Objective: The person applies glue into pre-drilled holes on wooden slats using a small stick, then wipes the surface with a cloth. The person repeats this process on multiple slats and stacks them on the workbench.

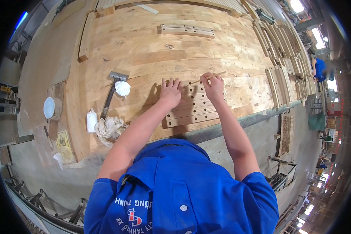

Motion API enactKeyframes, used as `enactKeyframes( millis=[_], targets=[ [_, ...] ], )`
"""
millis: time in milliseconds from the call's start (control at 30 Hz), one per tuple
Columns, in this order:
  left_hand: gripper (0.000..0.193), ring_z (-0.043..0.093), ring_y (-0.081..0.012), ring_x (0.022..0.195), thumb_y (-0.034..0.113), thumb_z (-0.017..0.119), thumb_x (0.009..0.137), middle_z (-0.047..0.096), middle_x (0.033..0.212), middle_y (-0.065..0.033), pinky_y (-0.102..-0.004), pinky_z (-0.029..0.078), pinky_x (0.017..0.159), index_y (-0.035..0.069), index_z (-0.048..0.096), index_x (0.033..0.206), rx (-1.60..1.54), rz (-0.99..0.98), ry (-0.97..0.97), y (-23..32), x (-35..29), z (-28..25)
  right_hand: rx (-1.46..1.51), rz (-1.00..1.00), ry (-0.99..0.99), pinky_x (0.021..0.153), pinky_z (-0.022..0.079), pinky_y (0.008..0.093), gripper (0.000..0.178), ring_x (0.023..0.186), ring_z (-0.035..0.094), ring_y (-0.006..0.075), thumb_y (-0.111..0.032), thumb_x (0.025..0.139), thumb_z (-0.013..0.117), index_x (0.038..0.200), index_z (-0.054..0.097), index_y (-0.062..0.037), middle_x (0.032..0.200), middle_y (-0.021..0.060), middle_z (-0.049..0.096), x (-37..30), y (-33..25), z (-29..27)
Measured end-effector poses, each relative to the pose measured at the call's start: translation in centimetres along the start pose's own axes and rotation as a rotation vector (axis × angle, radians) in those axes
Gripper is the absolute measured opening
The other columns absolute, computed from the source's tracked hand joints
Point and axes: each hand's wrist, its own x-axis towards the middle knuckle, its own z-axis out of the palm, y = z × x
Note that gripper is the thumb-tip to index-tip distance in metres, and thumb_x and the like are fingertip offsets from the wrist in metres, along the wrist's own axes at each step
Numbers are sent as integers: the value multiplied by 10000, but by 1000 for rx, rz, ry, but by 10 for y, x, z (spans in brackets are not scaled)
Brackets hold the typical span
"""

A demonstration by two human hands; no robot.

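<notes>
Several wooden slats with round dark holes lie side by side on the wooden workbench in front of me. My left hand rests flat on the left end of these slats, fingers stretched away from me. Over their far right part, my right hand is closed around a thin wooden stick. One end of the stick points down and left toward a hole in the farthest slat; whether it touches cannot be made out. Beyond them lies a separate pair of drilled slats.
To the left lie a hammer, a crumpled white wad, a white bottle and a rag. A white tub stands farther left. Stacked slats line the right side. A person in blue is far right.
</notes>
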Motion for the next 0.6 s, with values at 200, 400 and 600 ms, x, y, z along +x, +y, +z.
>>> enactKeyframes(
  millis=[200, 400, 600],
  targets=[
    [1351, 51, -407, 1478, 794, 681, 583, 60, 1594, -243, -598, 82, 1166, 5, 133, 1532, 58, 47, -177, 7, -8, -13, 6, -56, -17, 891, 400, 440, 109, 914, 598, 283, -220, 881, 662, 876, 670, -112, 846, 60, 678, -14, -1, -1],
    [1376, 14, -445, 1471, 797, 695, 563, 22, 1581, -294, -592, 75, 1166, -3, 132, 1531, 105, 63, -187, 14, -20, -17, -8, -169, -43, 957, 366, 450, 94, 933, 604, 264, -219, 874, 664, 870, 674, -125, 799, 54, 673, -17, -3, 8],
    [1365, 2, -454, 1469, 776, 711, 573, 23, 1575, -308, -567, 82, 1175, -6, 130, 1530, 92, 60, -202, 16, -19, -19, -12, -131, -68, 964, 353, 468, 115, 931, 603, 252, -247, 877, 656, 860, 677, -135, 749, 41, 667, -17, -2, 8]
  ],
)
